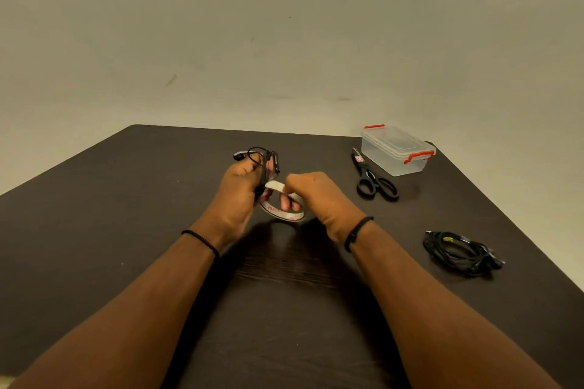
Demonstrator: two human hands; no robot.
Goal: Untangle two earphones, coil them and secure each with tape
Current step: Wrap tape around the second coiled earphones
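Note:
My left hand grips a coiled black earphone, whose loops and plug stick out above the fist. My right hand holds a roll of clear tape with red print, fingers curled through its hole. A white strip of tape runs from the roll to the earphone bundle between the two hands. Both hands hover just above the dark table. A second black earphone lies coiled on the table to the right, with a small yellow mark on it.
Black-handled scissors lie at the back right, beside a clear plastic box with red latches and its lid on. The table's far edge meets a plain wall.

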